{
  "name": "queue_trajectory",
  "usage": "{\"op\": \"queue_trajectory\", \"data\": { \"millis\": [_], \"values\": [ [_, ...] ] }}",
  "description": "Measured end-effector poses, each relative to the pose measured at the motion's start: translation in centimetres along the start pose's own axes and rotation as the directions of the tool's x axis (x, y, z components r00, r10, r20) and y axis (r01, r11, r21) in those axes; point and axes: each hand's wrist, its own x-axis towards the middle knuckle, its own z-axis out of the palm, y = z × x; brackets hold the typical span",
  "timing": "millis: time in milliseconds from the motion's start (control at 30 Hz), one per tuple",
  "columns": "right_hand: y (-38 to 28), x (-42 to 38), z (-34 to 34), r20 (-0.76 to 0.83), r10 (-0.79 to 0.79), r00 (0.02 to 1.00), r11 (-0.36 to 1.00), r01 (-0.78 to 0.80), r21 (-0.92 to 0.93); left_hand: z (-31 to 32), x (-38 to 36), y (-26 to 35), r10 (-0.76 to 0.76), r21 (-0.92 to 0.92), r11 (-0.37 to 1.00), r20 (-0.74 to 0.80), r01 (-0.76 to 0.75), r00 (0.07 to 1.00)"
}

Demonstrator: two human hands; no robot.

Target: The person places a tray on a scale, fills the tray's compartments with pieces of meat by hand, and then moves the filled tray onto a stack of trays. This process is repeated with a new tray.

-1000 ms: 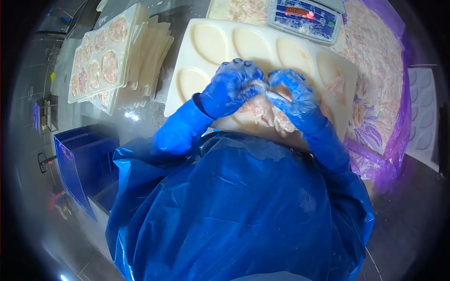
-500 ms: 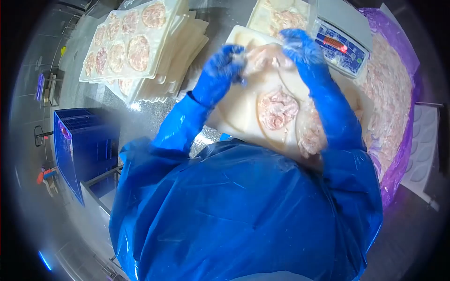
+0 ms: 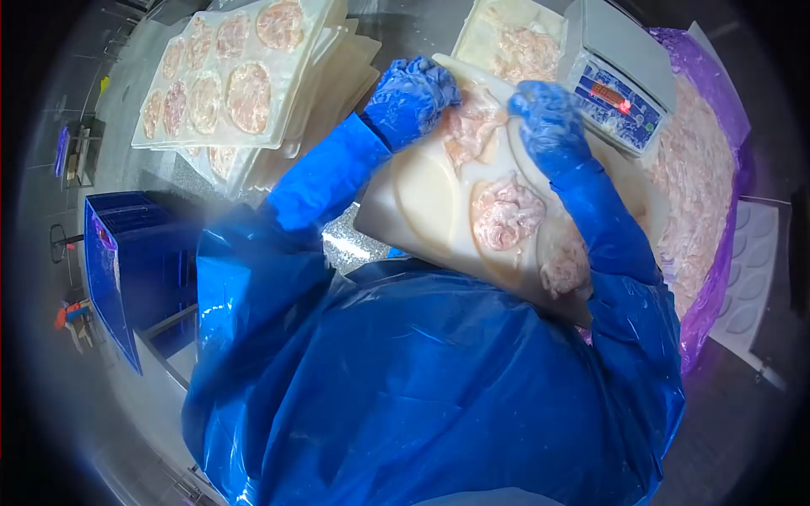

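My gloved left hand (image 3: pixel 413 99) is closed at the upper left edge of a pale pink piece of raw meat (image 3: pixel 472 126), which hangs down from it onto the tray. To the right of that piece, my gloved right hand (image 3: pixel 550 126) is curled shut and slightly blurred; whatever its fingers hold is hidden. Beneath both hands lies a white tray (image 3: pixel 396 177) with oval hollows. One hollow nearer my body carries a bunched piece of meat (image 3: pixel 508 214). Another meat piece (image 3: pixel 567 268) is partly covered by my right forearm.
A stack of white trays (image 3: pixel 291 126) with flat meat ovals stands at the left. Behind are a scale (image 3: pixel 620 97) with a lit display and a meat-filled container (image 3: pixel 525 51). Purple film (image 3: pixel 717 287) edges a meat heap at the right. A blue bin (image 3: pixel 135 261) stands lower left.
My left hand has turned over and curled into a fist. My right hand has come down a little toward my body. The meat between them now hangs lengthwise over the tray.
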Motion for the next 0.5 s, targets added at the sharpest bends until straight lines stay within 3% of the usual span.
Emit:
{"op": "queue_trajectory", "data": {
  "millis": [33, 100, 133, 167, 233, 267, 367, 433, 500],
  "values": [
    [-0.1, -0.1, 0.0, 0.002, 0.003, 1.0, 1.0, -0.003, 0.002, 0.3, 0.3, 0.2, 0.001, -0.002, 1.0, 0.003, -0.001, 1.0],
    [-0.4, 0.1, 0.0, -0.221, -0.039, 0.974, 0.995, 0.058, 0.08, 1.3, 1.8, 0.5, 0.089, -0.138, 0.984, -0.152, -0.11, 0.984],
    [-1.3, 0.1, 0.4, -0.208, -0.037, 0.977, 0.982, 0.075, 0.176, 2.6, 1.7, 0.3, 0.15, -0.289, 0.939, -0.134, -0.183, 0.98],
    [-1.4, -0.4, 1.0, -0.207, -0.033, 0.978, 0.981, 0.071, 0.179, 3.7, 1.5, -0.3, 0.151, -0.292, 0.939, -0.13, -0.183, 0.98],
    [-1.5, -1.2, 2.1, 0.023, -0.022, 0.999, 0.97, 0.016, 0.243, 4.6, 1.3, -1.7, 0.051, 0.199, 0.977, 0.118, -0.074, 0.992],
    [-2.2, -1.0, 1.3, -0.002, 0.008, 1.0, 0.972, -0.007, 0.236, 2.8, 1.4, -2.6, 0.075, 0.0, 0.997, 0.063, -0.075, 0.995],
    [-4.3, -0.4, 2.8, -0.129, -0.103, 0.986, 0.967, 0.13, 0.219, 1.5, 1.4, -2.9, 0.048, 0.015, 0.999, 0.078, -0.049, 0.996],
    [-5.1, -2.4, 2.8, -0.112, -0.17, 0.979, 0.975, 0.184, 0.128, 1.1, 1.4, -2.5, 0.032, 0.016, 0.999, 0.064, -0.033, 0.997],
    [-5.0, -3.4, -1.2, 0.136, -0.081, 0.987, 0.987, 0.061, 0.147, 0.6, 1.4, -1.6, -0.187, -0.047, 0.98, 0.116, 0.194, 0.975]
  ]
}}
